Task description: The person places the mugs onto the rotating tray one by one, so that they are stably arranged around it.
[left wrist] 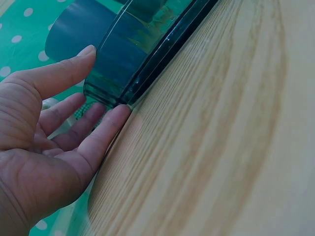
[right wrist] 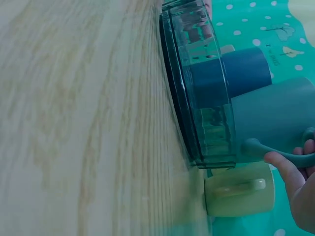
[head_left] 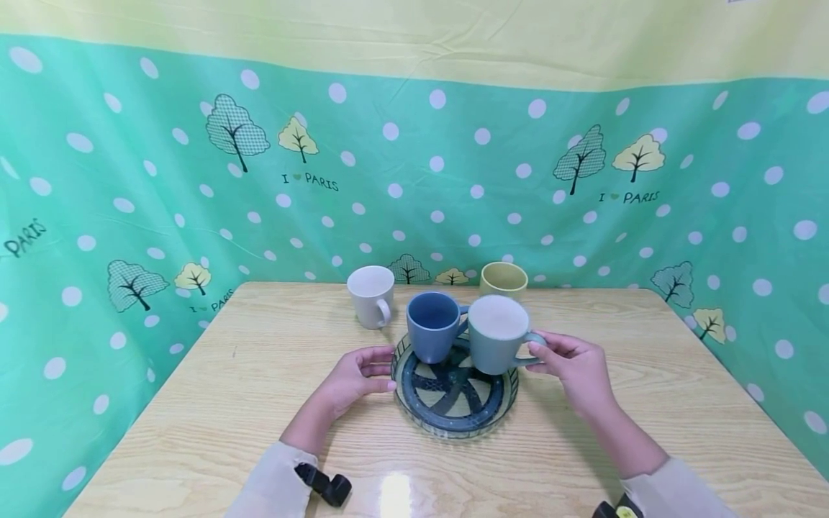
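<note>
We are working at a pale wooden table [head_left: 227, 403], where the round glass plate with a dark blue woven pattern [head_left: 453, 417] is already carrying the dark blue ceramic mug [head_left: 432, 325], and our left hand [head_left: 355, 375] is resting with relaxed, straight fingers against the plate's left rim to steady it. Our right hand [head_left: 573, 367] is pinching the handle of the grey-green ceramic mug [head_left: 497, 334], which is standing on the plate's right side just beside the blue one, though we cannot tell whether it is fully set down. By our judgement two mugs are placed or nearly so, while the white ceramic mug [head_left: 371, 295] and the pale yellow ceramic mug [head_left: 503, 279] are still waiting behind on the bare table.
</note>
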Tool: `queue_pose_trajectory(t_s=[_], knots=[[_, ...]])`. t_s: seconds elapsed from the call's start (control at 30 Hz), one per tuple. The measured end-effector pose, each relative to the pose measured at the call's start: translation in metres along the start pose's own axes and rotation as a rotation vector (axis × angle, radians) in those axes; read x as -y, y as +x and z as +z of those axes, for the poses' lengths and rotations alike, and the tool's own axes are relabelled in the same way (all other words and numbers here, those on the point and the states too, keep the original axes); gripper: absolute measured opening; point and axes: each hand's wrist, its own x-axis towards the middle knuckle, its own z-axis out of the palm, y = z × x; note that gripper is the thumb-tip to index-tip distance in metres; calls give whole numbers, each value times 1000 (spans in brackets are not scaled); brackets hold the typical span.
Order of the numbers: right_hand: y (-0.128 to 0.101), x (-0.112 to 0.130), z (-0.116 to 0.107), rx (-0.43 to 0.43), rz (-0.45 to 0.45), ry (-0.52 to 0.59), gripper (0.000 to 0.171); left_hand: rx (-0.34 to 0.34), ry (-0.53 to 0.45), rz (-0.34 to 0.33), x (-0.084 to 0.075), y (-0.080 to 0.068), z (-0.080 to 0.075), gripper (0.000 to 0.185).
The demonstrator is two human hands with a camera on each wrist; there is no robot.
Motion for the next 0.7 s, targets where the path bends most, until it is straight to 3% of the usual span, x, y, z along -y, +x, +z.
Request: queue_pose_trajectory(t_s=[0.7], knots=[[5, -18, 9, 9, 24, 34, 38, 45, 27, -5, -2, 0, 0, 77]])
